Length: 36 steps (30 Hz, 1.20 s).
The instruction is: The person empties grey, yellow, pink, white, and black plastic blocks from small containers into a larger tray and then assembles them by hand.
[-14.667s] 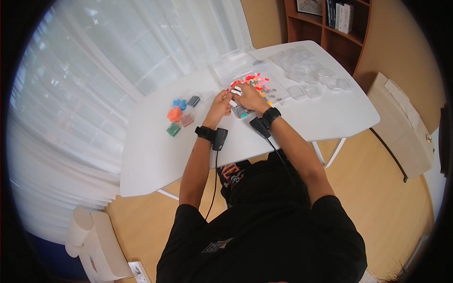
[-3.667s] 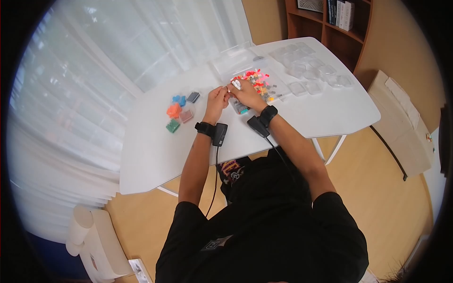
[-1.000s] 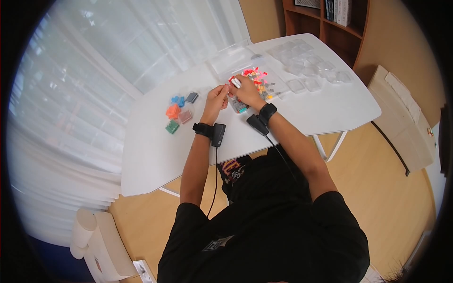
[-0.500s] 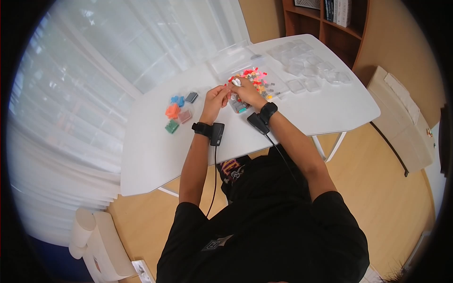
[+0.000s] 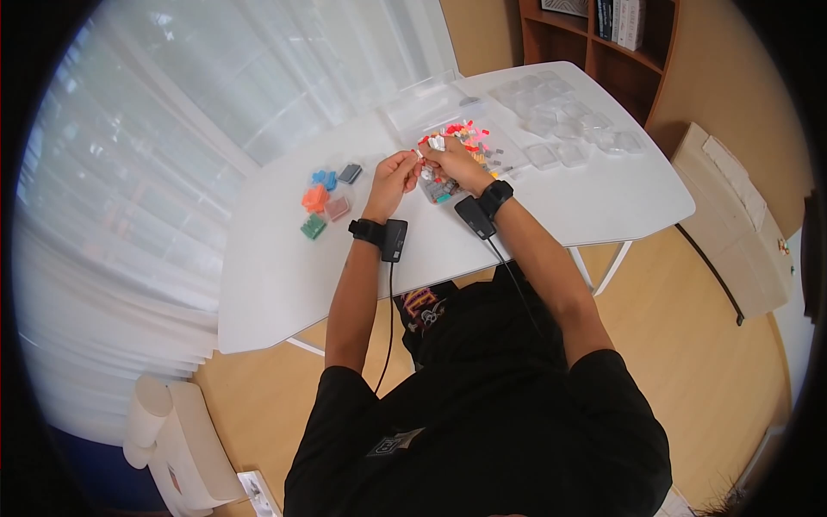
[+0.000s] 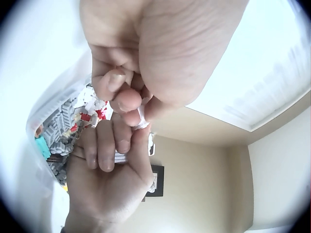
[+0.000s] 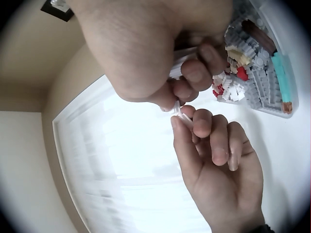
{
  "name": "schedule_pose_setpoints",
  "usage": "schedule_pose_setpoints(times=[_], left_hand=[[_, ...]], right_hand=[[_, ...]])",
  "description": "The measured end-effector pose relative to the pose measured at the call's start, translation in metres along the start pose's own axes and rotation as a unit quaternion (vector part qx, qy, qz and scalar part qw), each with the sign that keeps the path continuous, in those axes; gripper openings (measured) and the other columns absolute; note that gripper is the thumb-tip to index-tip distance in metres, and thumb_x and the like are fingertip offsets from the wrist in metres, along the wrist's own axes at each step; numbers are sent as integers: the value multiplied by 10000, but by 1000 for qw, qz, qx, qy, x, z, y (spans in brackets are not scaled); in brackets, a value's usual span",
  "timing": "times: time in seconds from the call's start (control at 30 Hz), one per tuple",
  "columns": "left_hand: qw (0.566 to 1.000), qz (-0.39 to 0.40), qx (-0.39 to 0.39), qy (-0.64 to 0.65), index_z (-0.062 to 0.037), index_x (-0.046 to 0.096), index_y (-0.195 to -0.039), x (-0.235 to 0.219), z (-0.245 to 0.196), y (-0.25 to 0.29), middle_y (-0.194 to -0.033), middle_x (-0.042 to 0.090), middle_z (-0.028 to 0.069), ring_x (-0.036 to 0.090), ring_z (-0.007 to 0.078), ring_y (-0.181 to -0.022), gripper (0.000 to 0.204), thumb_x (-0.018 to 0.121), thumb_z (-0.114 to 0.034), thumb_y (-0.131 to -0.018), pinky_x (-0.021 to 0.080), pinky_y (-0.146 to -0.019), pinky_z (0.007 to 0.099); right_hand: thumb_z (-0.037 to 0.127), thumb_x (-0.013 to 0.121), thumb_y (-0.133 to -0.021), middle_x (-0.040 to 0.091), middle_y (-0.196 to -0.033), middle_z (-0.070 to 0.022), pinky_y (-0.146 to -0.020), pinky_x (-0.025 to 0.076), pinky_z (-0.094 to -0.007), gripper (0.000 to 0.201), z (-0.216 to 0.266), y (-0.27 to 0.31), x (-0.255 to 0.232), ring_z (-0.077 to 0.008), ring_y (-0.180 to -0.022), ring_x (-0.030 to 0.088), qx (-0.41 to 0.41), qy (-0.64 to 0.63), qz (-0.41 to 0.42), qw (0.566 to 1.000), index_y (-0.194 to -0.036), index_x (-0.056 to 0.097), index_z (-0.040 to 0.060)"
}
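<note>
The left hand and right hand meet fingertip to fingertip at the front left of a clear box of small coloured bricks. Between their fingertips, a small white piece is pinched from both sides; its exact shape is partly covered. More white pieces lie within the right hand's grip, also visible as a pale stack behind its curled fingers. Grey, white, red and teal bricks fill the box corner beside the hands.
Left on the table are blue, dark, orange, red and green groups of bricks. Several clear empty-looking containers stand at the back right. An open clear lid is behind the box. Cables hang from both wrist cameras.
Both hands stay joined near the box, shifting only slightly. The right wrist has turned a little, and more of the white pieces in its grip shows.
</note>
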<state>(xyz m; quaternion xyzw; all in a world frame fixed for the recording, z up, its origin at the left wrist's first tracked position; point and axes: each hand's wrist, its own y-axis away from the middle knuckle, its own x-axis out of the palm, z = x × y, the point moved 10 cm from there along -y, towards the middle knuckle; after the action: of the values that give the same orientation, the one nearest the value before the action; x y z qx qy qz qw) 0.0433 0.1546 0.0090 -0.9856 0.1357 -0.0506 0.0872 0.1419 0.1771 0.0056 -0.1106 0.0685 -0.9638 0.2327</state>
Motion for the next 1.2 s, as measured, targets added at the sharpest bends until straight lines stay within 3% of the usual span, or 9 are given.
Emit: schedule_pose_setpoints(times=[0.13, 0.2, 0.4, 0.73, 0.9, 1.2], left_hand=[[1000, -11, 1, -24, -27, 587, -887, -2, 2, -1, -705, 545, -12, 407, 19, -506, 197, 537, -210, -941, 287, -444, 175], [996, -34, 13, -77, -23, 599, -883, -4, -2, 1, -708, 555, -9, 426, 19, -515, 199, 552, -209, -935, 303, -450, 172], [996, -45, 11, -79, -20, 609, -858, -9, -2, 2, -698, 556, -13, 435, 17, -526, 156, 566, -159, -913, 312, -458, 168], [997, 2, 16, -82, -28, 607, -878, 2, -5, 3, -699, 553, -21, 412, 14, -531, 130, 575, -149, -912, 283, -466, 166], [997, 15, 8, -80, -40, 601, -870, 4, -1, 2, -696, 547, -27, 413, 16, -537, 133, 573, -162, -916, 281, -471, 168], [1000, 14, -24, -4, -32, 585, -844, 0, 6, 1, -683, 512, -14, 395, 32, -527, 128, 551, -139, -906, 280, -464, 179]], right_hand=[[261, 579, -894, 540, -634, -6, -444, 368, -238, 227, 8, 1, -4, -66, -503, 474, -40, 69, -51, 996, -832, 584, 43], [288, 579, -898, 583, -674, -45, -512, 424, -271, 277, 10, 1, -5, -107, -573, 539, -59, 148, -69, 985, -846, 589, 16], [387, 574, -889, 625, -765, -108, -679, 459, -330, 405, 12, 0, -3, -204, -729, 592, -101, 194, -69, 973, -903, 599, -16], [402, 584, -877, 616, -740, -141, -652, 452, -335, 427, 12, 1, -4, -207, -700, 590, -82, 205, -67, 973, -845, 607, -23], [353, 587, -874, 603, -660, -92, -592, 448, -326, 363, 7, 1, -4, -184, -606, 571, -48, 189, -46, 980, -837, 620, -7], [299, 566, -880, 627, -684, -100, -598, 452, -327, 320, 12, -2, -3, -183, -610, 581, -97, 203, -47, 973, -841, 623, -14]])
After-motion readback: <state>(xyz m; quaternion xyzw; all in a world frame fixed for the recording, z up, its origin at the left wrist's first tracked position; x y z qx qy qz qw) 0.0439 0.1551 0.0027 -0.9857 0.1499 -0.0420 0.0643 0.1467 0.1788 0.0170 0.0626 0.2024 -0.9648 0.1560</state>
